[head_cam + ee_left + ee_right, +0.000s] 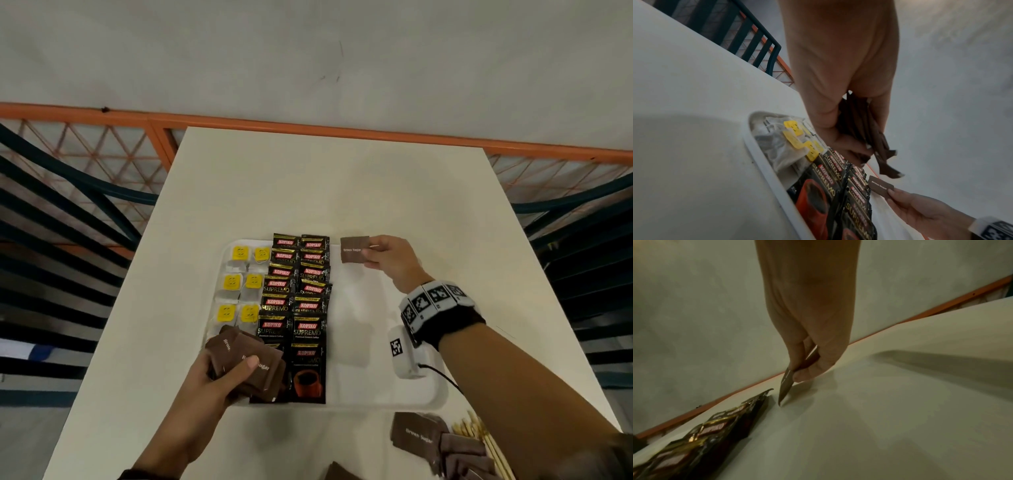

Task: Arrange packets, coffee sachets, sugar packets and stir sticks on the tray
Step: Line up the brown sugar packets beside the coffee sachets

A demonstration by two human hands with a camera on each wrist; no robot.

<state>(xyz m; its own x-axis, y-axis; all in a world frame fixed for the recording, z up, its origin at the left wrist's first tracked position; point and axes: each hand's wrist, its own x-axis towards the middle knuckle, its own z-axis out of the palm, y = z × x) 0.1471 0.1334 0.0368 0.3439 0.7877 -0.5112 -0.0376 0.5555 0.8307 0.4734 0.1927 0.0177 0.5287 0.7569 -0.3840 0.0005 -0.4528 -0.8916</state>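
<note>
A white tray (380, 401) lies on the table with tea bags with yellow tags (239, 284) on its left and two overlapping columns of black coffee sachets (298, 308) in the middle. My right hand (387, 257) pinches one brown sugar packet (354, 249) just above the tray's far end, right of the sachets. My left hand (219, 373) grips a fanned stack of brown sugar packets (253, 363) over the tray's near left corner. In the right wrist view the pinched packet (784, 386) hangs edge-down beside the sachets (701, 433).
More brown sugar packets (442, 445) and wooden stir sticks (486, 442) lie on the table at the near right. The tray's right half (359, 308) is bare. An orange railing (308, 128) runs behind the white table (325, 185).
</note>
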